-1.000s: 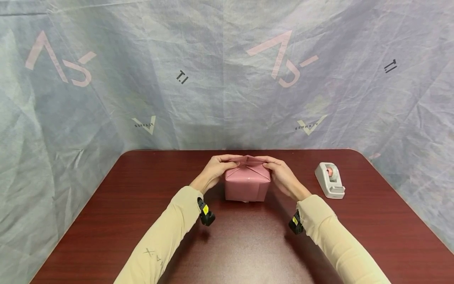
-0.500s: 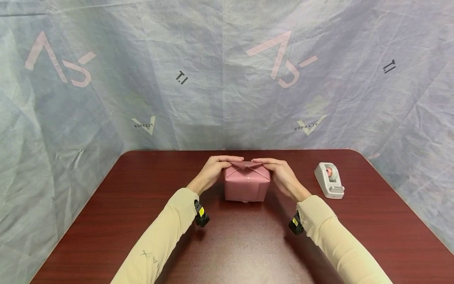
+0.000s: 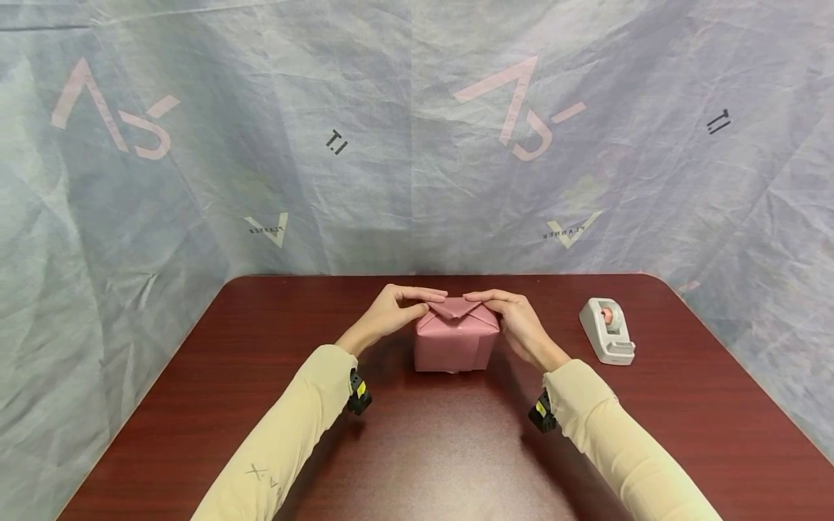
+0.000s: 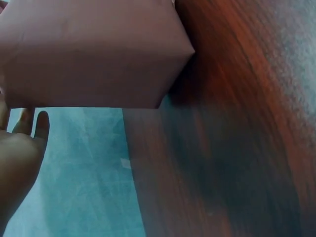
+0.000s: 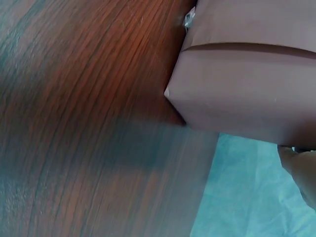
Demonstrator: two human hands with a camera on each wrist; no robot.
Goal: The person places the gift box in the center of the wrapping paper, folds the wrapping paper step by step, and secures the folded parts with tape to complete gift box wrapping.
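A box wrapped in pink paper point(image 3: 454, 351) stands at the back middle of the table. Its top has a pointed paper flap point(image 3: 456, 309) folded toward the near side, tip down. My left hand point(image 3: 393, 311) lies at the top left, straight fingers along the far edge of the fold and thumb at the flap's left side. From the other side my right hand point(image 3: 517, 318) presses the fold's right part with extended fingers. Some left fingertips point(image 4: 42, 126) show behind the box in the left wrist view. A paper seam point(image 5: 247, 47) crosses the box in the right wrist view.
A white tape dispenser point(image 3: 607, 331) stands on the dark red table point(image 3: 449, 449), right of the box. Grey printed cloth point(image 3: 365, 181) hangs behind the table and along both sides. A clear, shiny scrap point(image 5: 189, 18) sticks out at the box's lower edge.
The flap stood up between both hands' pinching fingers; now it lies folded down toward the near side. The fingers straightened over it, and the left wrist shifted slightly left.
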